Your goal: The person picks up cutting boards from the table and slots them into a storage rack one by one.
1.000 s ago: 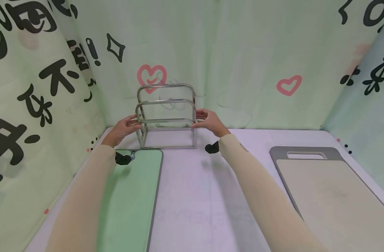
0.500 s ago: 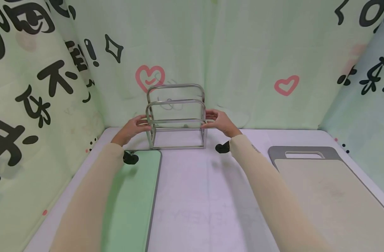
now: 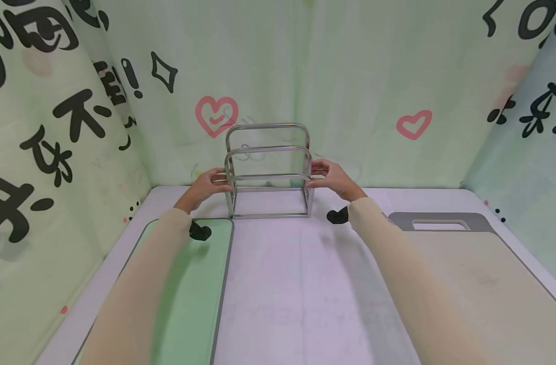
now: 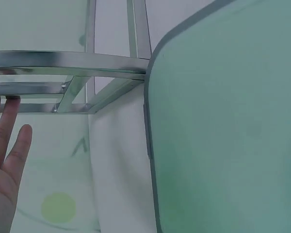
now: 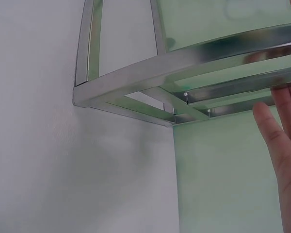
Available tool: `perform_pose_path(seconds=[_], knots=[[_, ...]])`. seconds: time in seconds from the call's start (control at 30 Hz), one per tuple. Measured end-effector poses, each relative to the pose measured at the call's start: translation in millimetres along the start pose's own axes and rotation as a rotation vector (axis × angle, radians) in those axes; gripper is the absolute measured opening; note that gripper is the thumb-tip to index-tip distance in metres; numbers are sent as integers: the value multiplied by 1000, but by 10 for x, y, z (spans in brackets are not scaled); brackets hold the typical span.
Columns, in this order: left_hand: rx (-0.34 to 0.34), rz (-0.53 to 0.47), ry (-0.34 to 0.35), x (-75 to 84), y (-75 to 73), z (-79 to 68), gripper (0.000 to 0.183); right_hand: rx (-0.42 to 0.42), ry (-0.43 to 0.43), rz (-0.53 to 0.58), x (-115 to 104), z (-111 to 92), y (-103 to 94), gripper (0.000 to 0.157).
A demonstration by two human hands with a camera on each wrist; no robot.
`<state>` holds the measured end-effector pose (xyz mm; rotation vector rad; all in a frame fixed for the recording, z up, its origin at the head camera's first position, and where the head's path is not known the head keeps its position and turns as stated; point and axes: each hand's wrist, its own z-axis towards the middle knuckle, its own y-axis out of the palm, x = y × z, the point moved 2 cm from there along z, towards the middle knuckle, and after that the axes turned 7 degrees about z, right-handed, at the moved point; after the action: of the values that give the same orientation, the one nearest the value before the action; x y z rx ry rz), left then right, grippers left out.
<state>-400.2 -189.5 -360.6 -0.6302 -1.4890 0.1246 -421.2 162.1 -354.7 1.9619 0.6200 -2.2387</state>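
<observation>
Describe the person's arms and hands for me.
Long beige sleeves cover both arms to the wrists: the left sleeve and the right sleeve. A small black piece juts out at each wrist. The left hand and right hand wear no gloves.

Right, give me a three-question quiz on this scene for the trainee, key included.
1. Multiple choice. What are the left hand and the right hand on?
A) the curtain
B) opposite sides of the metal rack
C) a drinking glass

2. True or false. From where the person is, the green board lies to the left of the beige board.

3. Fill in the blank. The gray strip at the far end of the beige board has a long ____ cut in it.

Key: 1. B; 2. True; 3. slot
</observation>
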Motion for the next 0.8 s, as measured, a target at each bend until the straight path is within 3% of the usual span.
perform_pose_path(seconds=[0.47, 0.8], knots=[[19, -60, 58, 53, 212, 60, 59, -10, -8, 19, 62, -144, -206, 60], [37, -37, 62, 66, 315, 88, 57, -7, 1, 17, 79, -236, -279, 60]])
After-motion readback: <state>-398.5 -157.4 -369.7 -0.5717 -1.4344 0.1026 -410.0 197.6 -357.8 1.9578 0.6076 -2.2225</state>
